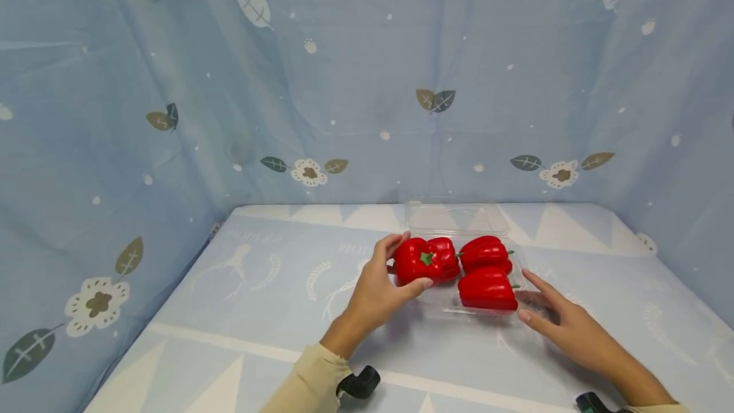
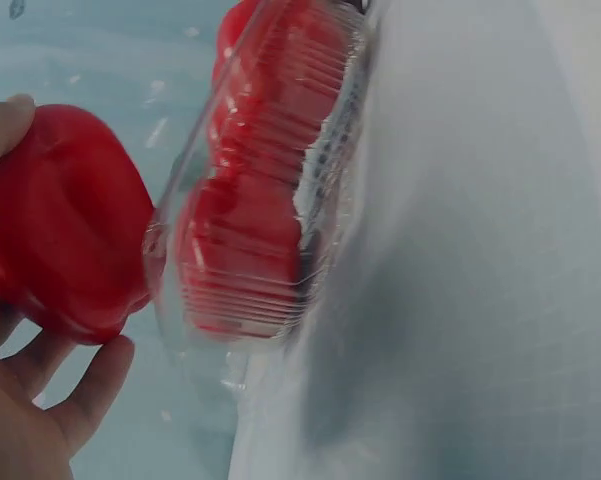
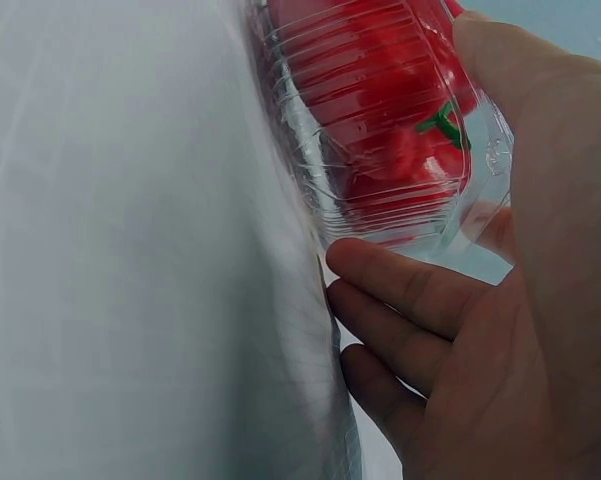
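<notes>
In the head view, a red bell pepper (image 1: 408,261) with a green stem is in my left hand (image 1: 373,289), fingers behind it and thumb in front. The left wrist view shows this bell pepper (image 2: 75,220) raised at the side of a clear plastic container. Inside the container (image 1: 438,298) lie a second pepper (image 1: 447,253) beside the held one, and two more on the right, one pepper (image 1: 484,252) behind the other (image 1: 487,289). My right hand (image 1: 564,324) is at the container's right side, fingers extended and thumb near the front corner; contact is unclear.
The container's clear hinged lid (image 1: 455,217) lies open toward the back. A pale blue patterned cloth covers the table (image 1: 246,311). Blue patterned curtains (image 1: 367,69) stand behind it and along both sides.
</notes>
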A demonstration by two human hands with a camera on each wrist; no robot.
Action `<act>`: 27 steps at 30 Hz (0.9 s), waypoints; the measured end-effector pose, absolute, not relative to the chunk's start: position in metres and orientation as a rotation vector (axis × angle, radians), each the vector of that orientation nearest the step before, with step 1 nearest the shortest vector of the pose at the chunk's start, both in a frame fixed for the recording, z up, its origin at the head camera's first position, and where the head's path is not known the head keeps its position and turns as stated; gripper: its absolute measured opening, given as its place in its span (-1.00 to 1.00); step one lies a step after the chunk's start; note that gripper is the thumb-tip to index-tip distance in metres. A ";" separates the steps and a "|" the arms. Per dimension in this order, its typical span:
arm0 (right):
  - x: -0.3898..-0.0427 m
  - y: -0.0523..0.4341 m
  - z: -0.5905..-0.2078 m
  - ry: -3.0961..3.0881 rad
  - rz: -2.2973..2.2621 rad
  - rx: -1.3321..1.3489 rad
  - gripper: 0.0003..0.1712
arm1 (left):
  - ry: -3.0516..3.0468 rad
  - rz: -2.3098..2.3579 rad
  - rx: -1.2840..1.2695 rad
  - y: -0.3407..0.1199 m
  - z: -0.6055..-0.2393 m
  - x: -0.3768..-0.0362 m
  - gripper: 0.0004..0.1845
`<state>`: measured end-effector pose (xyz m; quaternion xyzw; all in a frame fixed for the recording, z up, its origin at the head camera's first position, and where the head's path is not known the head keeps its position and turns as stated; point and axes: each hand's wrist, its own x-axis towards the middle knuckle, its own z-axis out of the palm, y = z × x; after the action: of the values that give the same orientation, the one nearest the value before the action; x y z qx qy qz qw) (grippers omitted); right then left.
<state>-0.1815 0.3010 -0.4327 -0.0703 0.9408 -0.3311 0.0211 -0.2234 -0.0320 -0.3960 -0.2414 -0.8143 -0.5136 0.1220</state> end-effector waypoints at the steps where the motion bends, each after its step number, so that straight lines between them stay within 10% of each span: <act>1: -0.181 0.301 -0.433 2.927 -1.012 -0.223 -0.03 | -2.373 -1.492 -0.710 -0.031 -0.397 -0.223 -0.10; 27: -0.180 0.301 -0.431 2.949 -1.027 -0.300 -0.08 | -2.461 -0.543 -0.817 0.000 -0.394 -0.214 -0.20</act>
<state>-0.1797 0.3006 -0.4315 -0.0956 0.9400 -0.3275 0.0022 -0.2139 0.0003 -0.3944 -0.2992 -0.9008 -0.1989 0.2438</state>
